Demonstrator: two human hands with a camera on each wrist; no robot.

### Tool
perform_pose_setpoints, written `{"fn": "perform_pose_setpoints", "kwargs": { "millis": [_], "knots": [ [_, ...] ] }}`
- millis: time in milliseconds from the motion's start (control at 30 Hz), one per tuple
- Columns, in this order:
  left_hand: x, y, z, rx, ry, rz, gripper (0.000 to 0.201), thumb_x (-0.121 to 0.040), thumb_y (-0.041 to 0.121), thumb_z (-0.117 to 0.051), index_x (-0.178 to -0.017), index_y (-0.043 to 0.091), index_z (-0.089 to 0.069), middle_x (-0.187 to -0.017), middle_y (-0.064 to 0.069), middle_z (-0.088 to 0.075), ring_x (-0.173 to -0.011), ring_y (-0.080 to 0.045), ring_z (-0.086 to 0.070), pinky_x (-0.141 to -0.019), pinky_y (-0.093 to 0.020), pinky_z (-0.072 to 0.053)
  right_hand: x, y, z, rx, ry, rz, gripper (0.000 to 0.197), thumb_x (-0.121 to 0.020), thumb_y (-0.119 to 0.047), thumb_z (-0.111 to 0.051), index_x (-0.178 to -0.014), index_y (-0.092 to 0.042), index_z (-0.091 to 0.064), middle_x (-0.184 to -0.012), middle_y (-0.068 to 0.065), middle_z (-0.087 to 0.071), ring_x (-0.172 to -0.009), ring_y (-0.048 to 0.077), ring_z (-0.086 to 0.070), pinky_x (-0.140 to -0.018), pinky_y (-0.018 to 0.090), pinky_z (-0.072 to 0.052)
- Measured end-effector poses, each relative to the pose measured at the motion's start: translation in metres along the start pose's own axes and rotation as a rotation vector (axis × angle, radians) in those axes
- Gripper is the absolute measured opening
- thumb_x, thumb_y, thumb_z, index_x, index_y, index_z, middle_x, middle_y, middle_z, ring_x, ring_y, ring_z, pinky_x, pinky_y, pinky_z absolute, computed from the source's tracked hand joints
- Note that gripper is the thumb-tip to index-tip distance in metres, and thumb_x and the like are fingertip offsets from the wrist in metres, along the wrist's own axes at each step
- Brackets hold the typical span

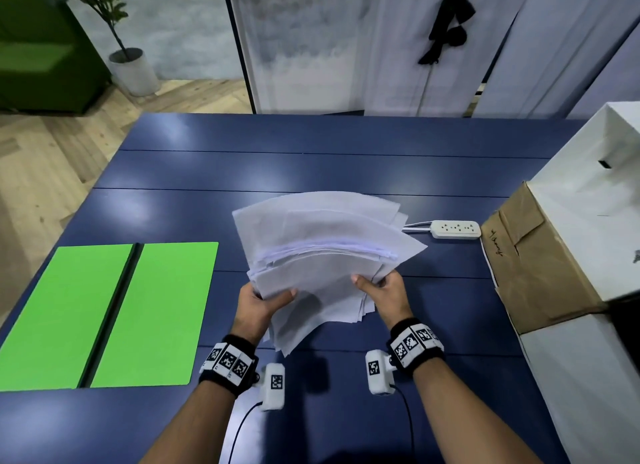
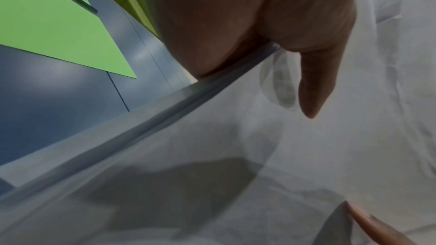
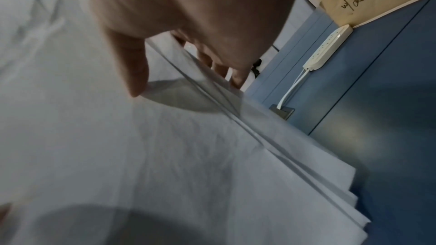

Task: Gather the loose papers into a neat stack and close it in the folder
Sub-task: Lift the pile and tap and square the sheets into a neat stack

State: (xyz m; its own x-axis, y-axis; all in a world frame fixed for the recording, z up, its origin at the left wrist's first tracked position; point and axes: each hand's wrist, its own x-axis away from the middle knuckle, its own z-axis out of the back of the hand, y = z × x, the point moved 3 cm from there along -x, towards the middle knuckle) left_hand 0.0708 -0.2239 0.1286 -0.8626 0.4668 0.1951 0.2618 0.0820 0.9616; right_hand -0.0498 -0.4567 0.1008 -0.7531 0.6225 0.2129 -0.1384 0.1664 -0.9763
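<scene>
Papers: holding as an uneven white sheaf above the blue table, edges fanning out, not squared.
Left hand: gripping the sheaf's left side, thumb on top, fingers curling underneath.
Right hand: pinching the right side, thumb pressing the top sheet, fingers wrapping the edge below.
Folder: lying open and flat, green, on the table left of the papers, well apart.
Power strip: resting beyond the sheaf, beside a brown cardboard box.

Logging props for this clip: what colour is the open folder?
Bright green folder with a dark spine, clearest in the head view.
</scene>
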Motion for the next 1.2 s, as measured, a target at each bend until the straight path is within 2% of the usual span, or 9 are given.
{"fn": "perform_pose_setpoints", "kwargs": {
  "millis": [133, 267, 333, 433, 533, 700, 967, 1100, 1200],
  "knots": [
    [-0.001, 0.003, -0.001, -0.014, 0.039, -0.059, 0.032, -0.079, -0.018, -0.07, -0.087, 0.012, -0.077, -0.083, 0.002, -0.078, -0.074, -0.01, -0.071, -0.07, -0.024, -0.058, 0.0, -0.002, -0.002, 0.011, 0.038, 0.041, 0.013, -0.084, 0.003, -0.076, -0.096, 0.007, -0.072, -0.091, 0.005, -0.08, -0.088, 0.018, -0.077, -0.086, 0.034, -0.059],
    [0.001, 0.003, -0.003, 0.013, 0.104, -0.094, 0.029, -0.078, -0.02, -0.069, -0.089, 0.007, -0.073, -0.078, 0.004, -0.077, -0.069, -0.008, -0.07, -0.067, -0.024, -0.058, 0.006, -0.002, -0.005, 0.013, 0.086, 0.096, 0.037, -0.077, -0.011, -0.079, -0.111, 0.001, -0.068, -0.101, 0.01, -0.079, -0.097, 0.025, -0.076, -0.09, 0.038, -0.059],
    [0.001, 0.001, -0.002, 0.014, 0.1, -0.1, 0.028, -0.077, -0.019, -0.07, -0.096, 0.001, -0.071, -0.08, 0.003, -0.078, -0.071, -0.009, -0.07, -0.067, -0.025, -0.058, 0.009, -0.001, -0.004, -0.024, 0.111, 0.106, 0.042, -0.078, -0.004, -0.08, -0.117, 0.001, -0.065, -0.106, 0.011, -0.077, -0.099, 0.023, -0.075, -0.089, 0.033, -0.059],
    [0.001, -0.009, 0.0, 0.009, 0.067, -0.036, 0.037, -0.07, -0.006, -0.079, -0.105, -0.002, -0.069, -0.087, -0.001, -0.078, -0.077, -0.012, -0.072, -0.068, -0.025, -0.057, 0.011, 0.001, -0.002, -0.105, 0.102, 0.056, 0.041, -0.081, 0.009, -0.076, -0.119, 0.006, -0.064, -0.108, 0.012, -0.077, -0.097, 0.02, -0.075, -0.086, 0.029, -0.058],
    [0.001, -0.017, 0.001, -0.06, 0.05, 0.026, 0.032, -0.069, 0.009, -0.079, -0.1, 0.005, -0.072, -0.087, -0.001, -0.079, -0.078, -0.013, -0.073, -0.071, -0.027, -0.056, 0.01, 0.005, -0.006, -0.084, 0.021, -0.008, 0.028, -0.084, 0.007, -0.074, -0.111, 0.007, -0.07, -0.1, 0.006, -0.079, -0.092, 0.016, -0.076, -0.091, 0.038, -0.059],
    [0.006, -0.022, -0.004, -0.091, 0.048, 0.013, 0.021, -0.077, 0.0, -0.079, -0.096, 0.008, -0.074, -0.087, -0.002, -0.079, -0.078, -0.013, -0.073, -0.071, -0.028, -0.057, 0.016, 0.005, -0.011, -0.087, 0.043, -0.024, 0.034, -0.083, 0.008, -0.075, -0.115, 0.0, -0.069, -0.101, 0.004, -0.079, -0.094, 0.018, -0.076, -0.083, 0.03, -0.059],
    [0.009, -0.016, 0.003, -0.115, -0.014, 0.0, 0.035, -0.073, -0.001, -0.079, -0.105, 0.01, -0.073, -0.099, -0.004, -0.079, -0.089, -0.016, -0.074, -0.078, -0.028, -0.057, 0.022, 0.001, -0.002, -0.133, 0.035, -0.006, 0.042, -0.079, 0.009, -0.078, -0.118, 0.008, -0.064, -0.109, 0.016, -0.076, -0.102, 0.025, -0.075, -0.091, 0.034, -0.059],
    [0.013, -0.012, -0.004, -0.114, -0.048, 0.014, 0.038, -0.074, -0.007, -0.08, -0.104, 0.016, -0.073, -0.101, -0.005, -0.078, -0.093, -0.019, -0.074, -0.081, -0.033, -0.057, 0.029, 0.006, -0.002, -0.158, 0.012, -0.038, 0.048, -0.079, 0.008, -0.079, -0.124, 0.007, -0.062, -0.113, 0.021, -0.074, -0.108, 0.035, -0.072, -0.1, 0.048, -0.055],
    [0.015, -0.002, -0.006, -0.09, -0.023, -0.039, 0.04, -0.076, -0.016, -0.074, -0.107, 0.009, -0.07, -0.097, 0.0, -0.079, -0.088, -0.014, -0.074, -0.08, -0.028, -0.057, 0.035, -0.01, 0.0, -0.153, 0.01, 0.034, 0.035, -0.081, 0.011, -0.075, -0.115, 0.009, -0.067, -0.112, 0.022, -0.074, -0.103, 0.03, -0.073, -0.095, 0.041, -0.058]
  ]
}}
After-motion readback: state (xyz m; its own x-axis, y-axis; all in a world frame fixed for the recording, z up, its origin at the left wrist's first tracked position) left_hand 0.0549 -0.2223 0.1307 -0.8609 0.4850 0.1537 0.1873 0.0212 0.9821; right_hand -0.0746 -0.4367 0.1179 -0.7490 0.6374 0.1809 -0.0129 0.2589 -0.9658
